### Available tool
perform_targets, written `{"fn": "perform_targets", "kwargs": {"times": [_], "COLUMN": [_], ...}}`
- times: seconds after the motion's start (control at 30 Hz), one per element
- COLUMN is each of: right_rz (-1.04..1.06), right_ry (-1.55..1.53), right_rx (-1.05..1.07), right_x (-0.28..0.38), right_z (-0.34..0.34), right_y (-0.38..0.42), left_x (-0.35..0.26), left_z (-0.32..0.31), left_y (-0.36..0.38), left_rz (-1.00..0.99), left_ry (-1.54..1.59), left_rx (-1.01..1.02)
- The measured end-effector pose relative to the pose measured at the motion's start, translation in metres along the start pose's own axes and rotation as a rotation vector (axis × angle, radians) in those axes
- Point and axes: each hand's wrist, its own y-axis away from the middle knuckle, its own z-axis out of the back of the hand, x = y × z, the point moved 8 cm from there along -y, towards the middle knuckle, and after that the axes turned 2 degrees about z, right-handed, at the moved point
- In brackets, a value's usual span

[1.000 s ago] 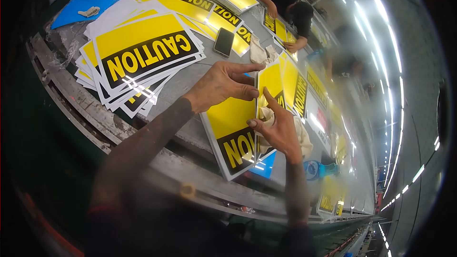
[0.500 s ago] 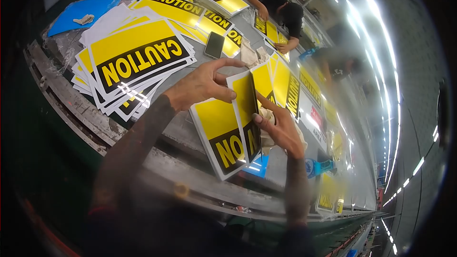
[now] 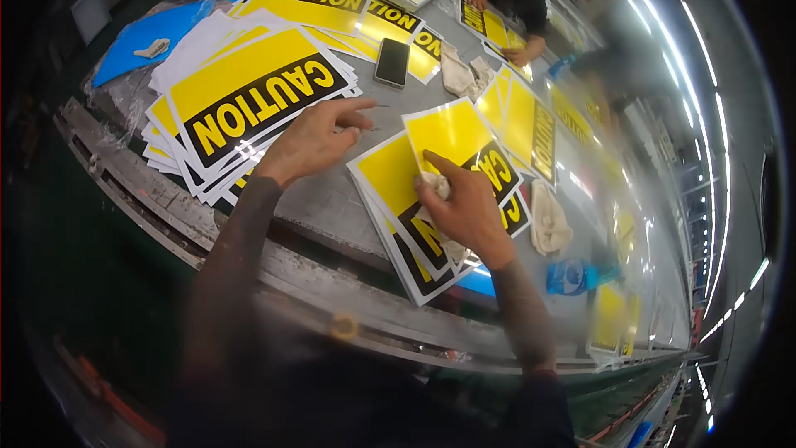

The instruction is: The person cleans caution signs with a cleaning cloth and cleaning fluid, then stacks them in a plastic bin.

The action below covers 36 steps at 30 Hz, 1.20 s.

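My left hand [image 3: 319,139] hovers over the grey table, left of the front signs, its fingers curled together. Thin faint lines stick out by its fingertips; what they belong to is too small to make out. My right hand [image 3: 468,203] is on the top yellow and black CAUTION sign [image 3: 452,126], its thumb and fingers round a crumpled whitish cloth [image 3: 436,186]. That sign lies flat, overlapping other CAUTION signs [image 3: 377,172] near the table's front edge.
A big stack of CAUTION signs [image 3: 240,75] lies at left, more signs [image 3: 307,2] behind. Around are a phone [image 3: 392,62], beige gloves [image 3: 458,70], a whitish glove [image 3: 549,220], a blue bottle [image 3: 570,276] and a blue sheet [image 3: 137,54]. A person [image 3: 522,2] leans over signs opposite.
The sign that was tilted up between my hands now lies flat on the others. My left hand has let go of it and moved left; my right hand has come down onto it with the cloth.
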Motion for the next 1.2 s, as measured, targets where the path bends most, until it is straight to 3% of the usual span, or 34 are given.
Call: {"fn": "perform_targets", "kwargs": {"times": [0.07, 0.17, 0.23, 0.27, 0.3, 0.37, 0.43, 0.5, 0.57, 0.6, 0.63, 0.77, 0.8, 0.87, 0.93, 1.0, 1.03, 1.1, 1.17, 1.2], "right_rz": [0.041, 0.113, 0.194, 0.075, 0.007, -0.089, -0.092, -0.13, 0.061, 0.033, 0.249, 0.395, 0.516, 0.689, 0.338, 0.124, 0.099, 0.179, 0.321, 0.394], "right_ry": [0.016, 0.004, -0.041, -0.095, -0.198, -0.396, -0.3, -0.249, -0.066, 0.168, 0.29, -0.409, -0.371, -0.282, -0.191, -0.022, 0.224, 0.228, 0.215, 0.064], "right_rx": [-0.021, 0.001, 0.039, 0.103, 0.049, -0.294, -0.621, -0.601, -0.353, -0.185, -0.238, 0.346, 0.365, 0.305, 0.132, -0.045, -0.135, -0.087, 0.201, 0.181], "right_x": [0.006, 0.017, 0.019, 0.006, -0.01, -0.052, -0.092, -0.146, -0.198, -0.196, -0.145, -0.016, -0.002, -0.004, -0.08, -0.177, -0.203, -0.185, -0.105, -0.061], "right_z": [-0.013, -0.027, -0.019, -0.006, 0.016, 0.062, 0.097, 0.084, 0.008, -0.038, -0.048, -0.06, -0.067, -0.068, -0.051, -0.024, -0.015, -0.022, -0.056, -0.059], "right_y": [0.001, 0.004, 0.007, 0.005, 0.002, -0.003, -0.007, -0.015, -0.018, -0.008, 0.015, 0.059, 0.068, 0.066, 0.029, 0.006, 0.007, 0.029, 0.063, 0.083], "left_x": [-0.011, 0.009, 0.019, 0.044, 0.06, 0.068, 0.057, 0.053, 0.054, 0.056, 0.057, 0.059, 0.074, 0.062, 0.07, 0.075, 0.076, 0.062, 0.063, 0.079], "left_z": [-0.018, -0.061, -0.077, -0.085, -0.09, -0.088, -0.084, -0.084, -0.083, -0.081, -0.079, -0.075, -0.078, -0.077, -0.073, -0.076, -0.074, -0.074, -0.074, -0.074], "left_y": [0.015, 0.018, 0.018, 0.015, 0.014, 0.013, 0.013, 0.014, 0.013, 0.014, 0.015, 0.015, 0.01, 0.007, 0.015, 0.014, 0.013, 0.011, 0.016, 0.016], "left_rz": [0.27, 0.361, 0.363, 0.395, 0.428, 0.512, 0.543, 0.564, 0.559, 0.575, 0.589, 0.589, 0.523, 0.49, 0.537, 0.526, 0.519, 0.504, 0.54, 0.556], "left_ry": [0.507, 0.782, 0.761, 0.765, 0.77, 0.797, 0.788, 0.743, 0.727, 0.703, 0.678, 0.616, 0.65, 0.63, 0.587, 0.585, 0.585, 0.626, 0.595, 0.608], "left_rx": [0.082, 0.008, 0.093, 0.094, 0.089, 0.035, 0.028, 0.013, 0.024, 0.006, -0.015, -0.045, 0.049, 0.045, -0.067, -0.032, -0.024, -0.018, -0.062, -0.045]}}
